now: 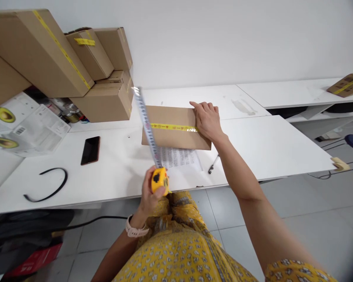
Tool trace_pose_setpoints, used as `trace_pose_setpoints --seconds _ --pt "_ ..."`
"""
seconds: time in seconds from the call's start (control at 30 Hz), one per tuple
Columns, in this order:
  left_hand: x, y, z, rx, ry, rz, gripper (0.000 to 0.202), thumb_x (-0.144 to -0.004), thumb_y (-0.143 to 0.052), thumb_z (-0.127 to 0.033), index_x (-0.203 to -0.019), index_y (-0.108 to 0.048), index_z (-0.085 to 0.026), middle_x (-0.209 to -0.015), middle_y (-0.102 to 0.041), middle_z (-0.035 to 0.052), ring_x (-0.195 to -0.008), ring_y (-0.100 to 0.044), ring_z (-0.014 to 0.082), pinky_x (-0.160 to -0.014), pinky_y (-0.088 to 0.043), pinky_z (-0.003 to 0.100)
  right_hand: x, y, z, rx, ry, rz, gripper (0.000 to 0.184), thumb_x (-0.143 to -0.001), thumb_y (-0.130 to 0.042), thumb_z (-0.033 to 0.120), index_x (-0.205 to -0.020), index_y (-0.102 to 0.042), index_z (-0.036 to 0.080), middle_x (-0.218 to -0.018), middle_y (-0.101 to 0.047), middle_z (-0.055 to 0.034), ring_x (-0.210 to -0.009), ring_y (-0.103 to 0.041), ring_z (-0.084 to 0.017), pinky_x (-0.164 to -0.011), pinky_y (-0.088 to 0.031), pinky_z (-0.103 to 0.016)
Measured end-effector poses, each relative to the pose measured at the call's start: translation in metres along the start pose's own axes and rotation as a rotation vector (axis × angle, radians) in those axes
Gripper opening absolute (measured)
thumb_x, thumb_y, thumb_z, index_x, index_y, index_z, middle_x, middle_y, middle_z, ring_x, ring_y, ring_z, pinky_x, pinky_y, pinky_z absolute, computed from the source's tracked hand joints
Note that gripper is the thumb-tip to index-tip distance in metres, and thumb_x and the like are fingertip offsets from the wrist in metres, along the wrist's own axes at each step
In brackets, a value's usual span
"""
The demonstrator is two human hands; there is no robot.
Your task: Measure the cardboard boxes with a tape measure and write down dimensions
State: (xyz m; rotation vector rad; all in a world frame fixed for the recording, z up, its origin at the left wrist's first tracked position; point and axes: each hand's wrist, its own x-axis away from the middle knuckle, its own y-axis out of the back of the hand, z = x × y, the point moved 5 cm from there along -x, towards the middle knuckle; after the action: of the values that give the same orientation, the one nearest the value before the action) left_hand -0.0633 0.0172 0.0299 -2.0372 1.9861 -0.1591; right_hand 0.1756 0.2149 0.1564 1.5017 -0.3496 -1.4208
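Note:
My left hand [151,188] is wrapped round a yellow tape measure [160,181] near the table's front edge. Its silver blade [147,127] is pulled out and slants up and away, passing over the left end of a cardboard box [173,138]. The box has yellow printed tape along its middle. My right hand [208,120] grips the right end of this box, the thumb side toward the back. Partly under the box lies a printed sheet [181,157]. A pen [213,164] rests to its right, below my right wrist.
Several cardboard boxes [106,102] are stacked at the left against the wall. In front of them are a white carton with avocado pictures [39,124], a phone [90,150] and a curved black band [65,179]. Another small box [347,84] stands far right.

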Motion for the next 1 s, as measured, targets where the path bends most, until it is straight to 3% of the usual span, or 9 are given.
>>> trace_pose_setpoints --seconds 0.17,0.27,0.33,0.43,0.53,0.63,0.8,0.93,1.0 --pt "-0.044 0.039 -0.058 -0.071 -0.388 -0.234 0.061 -0.073 -0.081 -0.059 -0.12 -0.058 -0.029 -0.118 -0.07 0.007 -0.112 -0.068 0.0284 -0.082 -0.056 0.035 0.013 0.006 -0.003 -0.171 -0.071 -0.079 0.05 -0.104 -0.03 0.043 -0.149 -0.047 0.029 -0.123 -0.061 -0.0138 -0.118 -0.052 -0.035 -0.102 -0.041 -0.057" --pt "-0.073 0.051 -0.072 -0.009 -0.391 -0.219 0.055 -0.073 -0.08 -0.06 -0.112 -0.061 -0.027 -0.115 -0.07 0.0059 -0.117 -0.067 0.029 -0.088 -0.053 0.036 0.033 0.009 -0.009 -0.25 -0.161 -0.165 0.061 -0.101 -0.038 0.057 -0.156 -0.034 0.03 -0.14 -0.053 -0.0155 -0.129 -0.049 -0.036 -0.102 -0.045 -0.059" --pt "-0.085 0.053 -0.068 0.063 -0.308 -0.166 0.052 -0.074 -0.078 -0.061 -0.109 -0.061 -0.026 -0.11 -0.071 0.0068 -0.115 -0.067 0.0287 -0.087 -0.053 0.035 0.05 0.009 -0.014 -0.323 -0.234 -0.197 0.069 -0.098 -0.043 0.065 -0.157 -0.031 0.031 -0.142 -0.052 -0.0162 -0.129 -0.051 -0.036 -0.099 -0.048 -0.057" --pt "-0.09 0.049 -0.057 0.098 -0.21 -0.119 0.051 -0.075 -0.077 -0.059 -0.109 -0.061 -0.025 -0.105 -0.073 0.0079 -0.11 -0.069 0.028 -0.081 -0.053 0.033 0.074 0.008 -0.016 -0.461 -0.289 -0.169 0.069 -0.095 -0.045 0.071 -0.151 -0.039 0.031 -0.131 -0.06 -0.0139 -0.115 -0.06 -0.032 -0.092 -0.054 -0.051" --pt "-0.091 0.045 -0.051 0.067 -0.228 -0.117 0.055 -0.073 -0.08 -0.057 -0.112 -0.06 -0.025 -0.104 -0.074 0.0074 -0.107 -0.071 0.0271 -0.077 -0.052 0.031 0.083 0.01 -0.013 -0.524 -0.27 -0.152 0.067 -0.094 -0.045 0.071 -0.148 -0.04 0.032 -0.125 -0.063 -0.0121 -0.109 -0.064 -0.029 -0.088 -0.057 -0.046" --pt "-0.099 0.044 -0.047 0.04 -0.262 -0.132 0.06 -0.069 -0.083 -0.058 -0.114 -0.059 -0.025 -0.103 -0.074 0.0069 -0.106 -0.071 0.027 -0.077 -0.052 0.031 0.075 0.008 -0.01 -0.519 -0.211 -0.175 0.068 -0.096 -0.045 0.068 -0.152 -0.034 0.032 -0.138 -0.056 -0.0142 -0.119 -0.061 -0.029 -0.094 -0.056 -0.047" --pt "-0.124 0.054 -0.025 0.01 -0.192 -0.163 0.063 -0.064 -0.086 -0.058 -0.109 -0.056 -0.025 -0.103 -0.072 0.0067 -0.102 -0.071 0.0262 -0.077 -0.05 0.031 0.061 -0.03 -0.017 -0.525 -0.165 -0.171 0.066 -0.097 -0.044 0.066 -0.152 -0.032 0.031 -0.155 -0.042 -0.0172 -0.141 -0.048 -0.03 -0.105 -0.05 -0.05" --pt "-0.131 0.063 -0.006 -0.025 -0.111 -0.151 0.062 -0.065 -0.084 -0.056 -0.109 -0.055 -0.024 -0.1 -0.072 0.0072 -0.097 -0.07 0.0244 -0.076 -0.05 0.031 0.07 -0.066 -0.032 -0.627 -0.214 -0.138 0.067 -0.094 -0.048 0.069 -0.146 -0.038 0.029 -0.155 -0.044 -0.0175 -0.141 -0.048 -0.028 -0.107 -0.049 -0.048" --pt "-0.124 0.065 -0.007 -0.062 -0.114 -0.16 0.061 -0.066 -0.083 -0.055 -0.111 -0.055 -0.024 -0.102 -0.073 0.0068 -0.097 -0.069 0.0238 -0.077 -0.051 0.031 0.077 -0.071 -0.039 -0.668 -0.237 -0.114 0.067 -0.091 -0.053 0.07 -0.142 -0.043 0.028 -0.151 -0.049 -0.0166 -0.136 -0.052 -0.028 -0.106 -0.05 -0.049"
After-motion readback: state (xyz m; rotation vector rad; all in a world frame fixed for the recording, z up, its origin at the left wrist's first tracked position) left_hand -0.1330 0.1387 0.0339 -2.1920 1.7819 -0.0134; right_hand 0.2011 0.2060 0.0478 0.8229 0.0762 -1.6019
